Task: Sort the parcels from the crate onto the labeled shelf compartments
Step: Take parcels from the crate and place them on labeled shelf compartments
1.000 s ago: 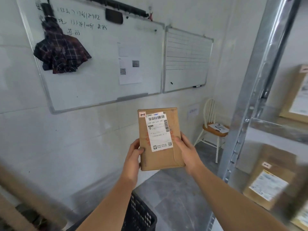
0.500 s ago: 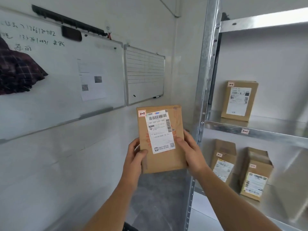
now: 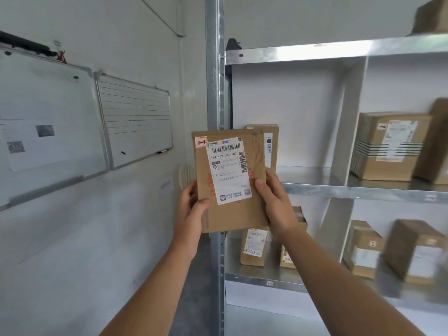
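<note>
Metal shelf [image 3: 315,190] ahead, parcels in compartments. Left hand [image 3: 191,214] and right hand [image 3: 276,202] grip labelled parcel [image 3: 230,180] upright by its edges.

Brown labelled parcel [image 3: 230,183], upright, before metal shelf [image 3: 339,190]

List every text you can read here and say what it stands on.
"159-159-L02-160": white shipping label on the held parcel.
"1-1": red-framed sticker at that parcel's top left corner.
Too small or blurred: the label's other print, labels on the shelved parcels, shelf-edge tags, whiteboard sheets.
</note>
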`<state>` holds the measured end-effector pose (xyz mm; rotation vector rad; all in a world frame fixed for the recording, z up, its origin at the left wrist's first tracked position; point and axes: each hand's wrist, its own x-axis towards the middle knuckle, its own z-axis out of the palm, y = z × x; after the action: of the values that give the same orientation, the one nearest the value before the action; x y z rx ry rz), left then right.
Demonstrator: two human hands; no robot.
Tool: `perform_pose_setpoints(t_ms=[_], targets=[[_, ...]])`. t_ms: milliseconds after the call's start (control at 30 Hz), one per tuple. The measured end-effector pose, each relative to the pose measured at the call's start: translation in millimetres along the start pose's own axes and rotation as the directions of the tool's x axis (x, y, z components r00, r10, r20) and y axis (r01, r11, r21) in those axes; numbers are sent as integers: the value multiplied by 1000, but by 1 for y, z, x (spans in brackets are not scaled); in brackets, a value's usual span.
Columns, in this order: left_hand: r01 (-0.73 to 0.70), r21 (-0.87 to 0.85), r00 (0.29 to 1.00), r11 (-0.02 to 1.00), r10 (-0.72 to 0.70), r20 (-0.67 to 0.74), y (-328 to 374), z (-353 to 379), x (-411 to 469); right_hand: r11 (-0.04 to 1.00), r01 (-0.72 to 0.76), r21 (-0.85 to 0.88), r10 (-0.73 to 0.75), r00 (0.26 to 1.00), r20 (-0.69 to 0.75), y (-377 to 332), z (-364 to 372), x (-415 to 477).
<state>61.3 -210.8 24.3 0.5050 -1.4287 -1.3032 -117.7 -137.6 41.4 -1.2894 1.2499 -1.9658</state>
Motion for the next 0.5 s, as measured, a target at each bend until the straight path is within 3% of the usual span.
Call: perform_pose_setpoints(t_ms=[500], targets=[[-85,-28,988,996,88,125,-20,164,81,966,189,-179,-217,964,-156,-37,-137,77]])
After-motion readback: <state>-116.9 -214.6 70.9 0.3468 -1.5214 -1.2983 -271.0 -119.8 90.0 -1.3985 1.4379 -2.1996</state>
